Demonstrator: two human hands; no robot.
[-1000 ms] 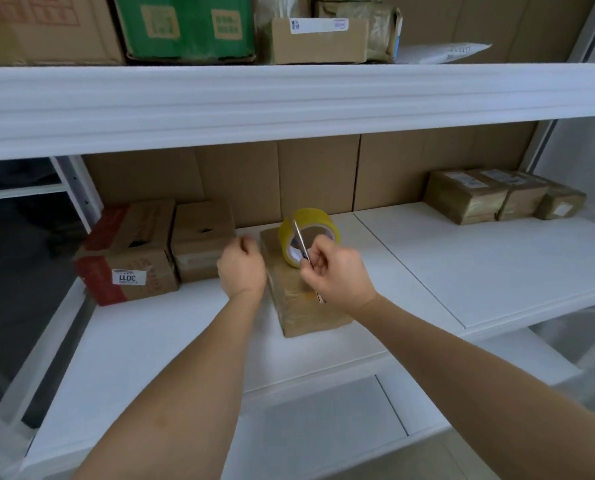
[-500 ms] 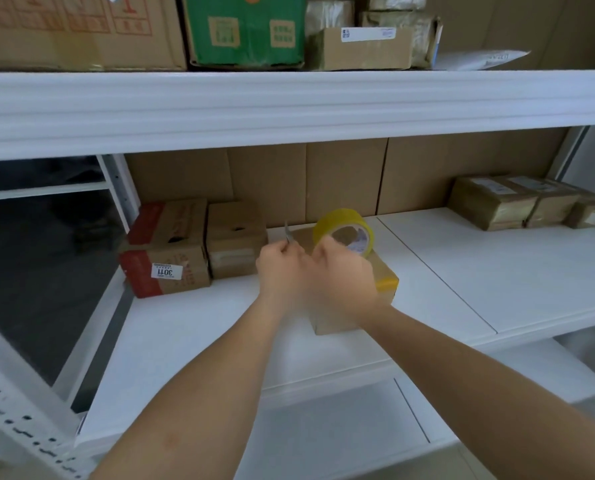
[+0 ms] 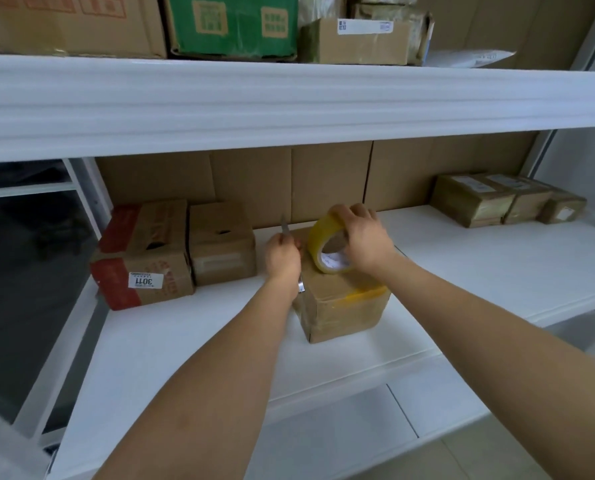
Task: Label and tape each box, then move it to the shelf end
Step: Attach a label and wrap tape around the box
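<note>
We stand at a white metal shelf (image 3: 462, 271), both bare arms reaching in over a brown cardboard box wrapped in clear tape (image 3: 344, 306) that sits near the middle of the shelf board. Our right hand (image 3: 365, 237) curls its fingers (image 3: 353, 211) over the top of an upright yellow roll of packing tape (image 3: 320, 244) resting on the box lid. Our left hand (image 3: 282, 256) is closed around a slim silver-bladed cutter (image 3: 285, 228), its tip pointing up beside the roll. To the left stand a red-and-brown carton labelled 3011 (image 3: 143, 258) and a smaller brown carton (image 3: 221, 244), touching; three taped parcels (image 3: 507, 199) lie at the shelf's right end.
</note>
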